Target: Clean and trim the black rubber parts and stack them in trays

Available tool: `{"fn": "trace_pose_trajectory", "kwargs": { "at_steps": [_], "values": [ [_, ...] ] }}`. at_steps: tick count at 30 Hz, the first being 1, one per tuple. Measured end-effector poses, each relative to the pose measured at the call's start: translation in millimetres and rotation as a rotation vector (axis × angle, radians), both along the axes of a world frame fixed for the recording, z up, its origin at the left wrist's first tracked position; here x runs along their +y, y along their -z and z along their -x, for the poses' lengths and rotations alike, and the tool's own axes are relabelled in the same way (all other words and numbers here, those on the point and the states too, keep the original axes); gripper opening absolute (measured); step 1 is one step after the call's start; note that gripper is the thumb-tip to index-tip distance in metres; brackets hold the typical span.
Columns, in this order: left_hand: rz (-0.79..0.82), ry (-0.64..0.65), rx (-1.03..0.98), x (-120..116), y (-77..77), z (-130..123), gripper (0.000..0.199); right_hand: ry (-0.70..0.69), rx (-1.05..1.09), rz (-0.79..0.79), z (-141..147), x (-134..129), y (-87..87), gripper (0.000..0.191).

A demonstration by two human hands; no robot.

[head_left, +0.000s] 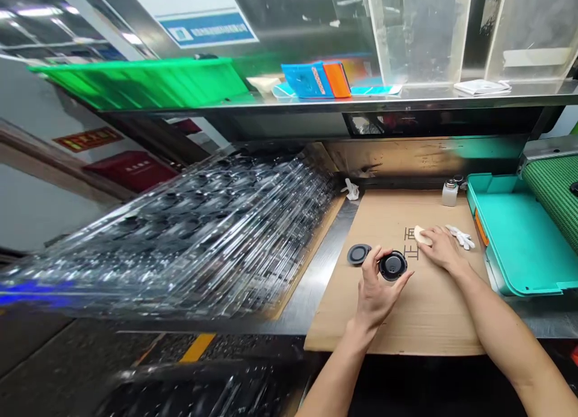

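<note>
My left hand (pixel 376 290) grips a round black plastic part (pixel 392 265) by its edges between thumb and fingers, its hollow face turned up towards me. Just left of those fingers, a dark grey disc (pixel 358 254) lies on the cardboard sheet (pixel 406 326). Further right, my right hand (pixel 440 247) has its fingers closed on a cream-coloured half-round pad (pixel 422 235), low over the cardboard. A crumpled white glove (pixel 461 237) lies beside the right hand. Behind it stands a small whitish bottle (pixel 450 193) with a metal top.
Stacked clear plastic trays (pixel 217 236) with black parts fill the left side. A turquoise bin (pixel 528 236) stands right of the cardboard, beside a green conveyor belt (pixel 555 185). Across the back, a metal shelf (pixel 424 97) bears a green crate (pixel 144 82) and a blue-orange box (pixel 316 79).
</note>
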State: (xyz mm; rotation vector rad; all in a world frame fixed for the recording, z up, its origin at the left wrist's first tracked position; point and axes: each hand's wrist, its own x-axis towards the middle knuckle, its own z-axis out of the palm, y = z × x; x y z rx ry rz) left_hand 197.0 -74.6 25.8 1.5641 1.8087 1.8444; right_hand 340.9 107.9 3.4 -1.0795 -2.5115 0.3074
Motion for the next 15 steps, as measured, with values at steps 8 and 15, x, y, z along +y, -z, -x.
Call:
{"fn": "trace_pose_trajectory", "kwargs": {
  "at_steps": [8,15],
  "values": [
    [-0.033,-0.018,0.084,-7.0,-13.0,-10.8,0.094,-0.003,0.007,0.019,0.2,2.4,1.2,0.032],
    [0.271,-0.051,0.203,6.5,11.3,-3.2,0.028,-0.002,0.011,0.022,0.1,-3.0,-3.6,0.030]
  ]
}}
